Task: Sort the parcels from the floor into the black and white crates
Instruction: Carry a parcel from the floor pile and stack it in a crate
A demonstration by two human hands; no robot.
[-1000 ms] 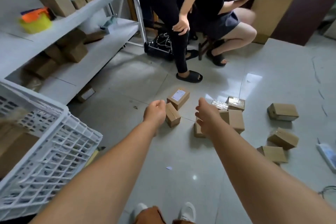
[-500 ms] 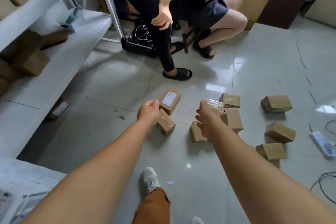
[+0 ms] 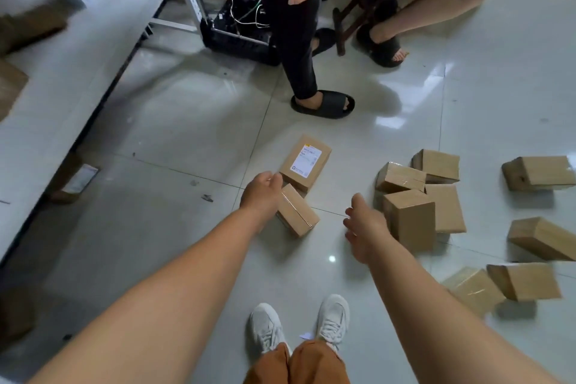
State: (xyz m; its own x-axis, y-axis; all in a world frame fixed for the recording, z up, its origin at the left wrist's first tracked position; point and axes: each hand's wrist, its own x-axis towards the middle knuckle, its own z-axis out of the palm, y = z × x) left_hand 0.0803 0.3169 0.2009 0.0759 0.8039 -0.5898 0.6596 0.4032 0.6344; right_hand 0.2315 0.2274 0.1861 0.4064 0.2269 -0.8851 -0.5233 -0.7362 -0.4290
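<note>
Several brown cardboard parcels lie on the grey tiled floor. My left hand (image 3: pixel 260 193) has its fingers curled over the left end of a small plain parcel (image 3: pixel 299 215). Just beyond it lies a parcel with a white shipping label (image 3: pixel 307 160). My right hand (image 3: pixel 364 227) hovers with loosely spread fingers and holds nothing, just left of an upright parcel (image 3: pixel 411 218). More parcels sit to the right (image 3: pixel 400 178) (image 3: pixel 539 171) (image 3: pixel 542 237) (image 3: pixel 526 285). A black crate (image 3: pixel 237 37) holding wires stands by the shelf post. The white crate is out of view.
A standing person's leg in a black slipper (image 3: pixel 322 103) is just beyond the parcels. A seated person and a wooden stool (image 3: pixel 346 25) are behind. A white shelf unit (image 3: pixel 62 78) runs along the left. My white shoes (image 3: pixel 299 324) are below.
The view has dropped closer to the floor and the white crate has left the frame. My left hand has reached the small plain parcel. My right hand has opened beside the upright parcel.
</note>
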